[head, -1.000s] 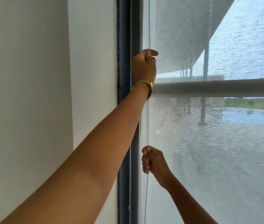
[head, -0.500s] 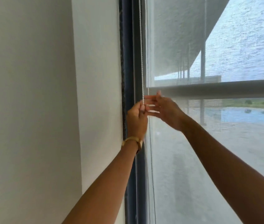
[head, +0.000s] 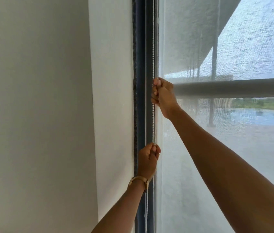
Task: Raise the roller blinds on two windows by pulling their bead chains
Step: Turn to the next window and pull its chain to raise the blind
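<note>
Up close, thin white bead chain hanging taut, left hand and right hand fists clenched on it.

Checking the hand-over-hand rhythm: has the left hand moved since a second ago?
Yes. The left hand has dropped down the chain: it was above the grey rail, and now sits well below it, under the right hand.

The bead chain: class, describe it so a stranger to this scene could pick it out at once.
Start at the dark vertical window frame between the white wall and the pale mesh roller blind. Along its right edge hangs the thin white bead chain. Both fists close on it, the right hand above the left hand; it alone is beaded.
</note>
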A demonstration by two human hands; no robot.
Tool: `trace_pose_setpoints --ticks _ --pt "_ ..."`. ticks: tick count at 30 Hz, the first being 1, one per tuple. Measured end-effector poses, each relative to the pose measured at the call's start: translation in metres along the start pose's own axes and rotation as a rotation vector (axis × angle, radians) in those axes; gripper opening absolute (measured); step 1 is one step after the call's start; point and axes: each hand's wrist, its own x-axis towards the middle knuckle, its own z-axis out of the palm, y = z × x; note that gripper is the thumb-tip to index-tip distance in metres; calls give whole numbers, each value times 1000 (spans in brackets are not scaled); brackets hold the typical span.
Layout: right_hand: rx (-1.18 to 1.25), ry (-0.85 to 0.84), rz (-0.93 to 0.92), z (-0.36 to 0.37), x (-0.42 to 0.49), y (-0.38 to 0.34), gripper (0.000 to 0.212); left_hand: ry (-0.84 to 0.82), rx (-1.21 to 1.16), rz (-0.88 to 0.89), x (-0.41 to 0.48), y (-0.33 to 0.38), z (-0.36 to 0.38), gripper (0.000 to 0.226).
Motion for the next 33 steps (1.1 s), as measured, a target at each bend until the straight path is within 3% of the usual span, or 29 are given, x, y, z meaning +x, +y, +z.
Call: trace_pose_setpoints --ticks 3,5,8,12,17,21,25,28,33 --pt "-32 30 -47 -4 -10 15 38 -88 -75 -156 0 4 -5 34" --pt "-52 75 -58 -8 -15 27 37 -99 -112 -208 6 8 -8 47" --pt "-124 133 -75 -10 -25 46 33 -63 -145 -162 25 35 -8 69" --pt "-160 157 -84 -7 -45 67 32 28 -371 -144 69 98 -8 69" --pt "-170 128 31 1 -78 90 37 -39 -236 -19 113 178 -11 71" --pt "-131 86 127 0 -107 115 41 -49 -304 -3 137 216 -15 58" --pt "-157 83 193 -3 -134 140 38 21 -333 6 144 215 -19 33" --pt "-165 37 229 -6 -149 152 37 70 -273 93 135 190 -13 32" --pt "-153 -234 413 -27 -157 155 29 147 -192 165 113 149 -5 35"
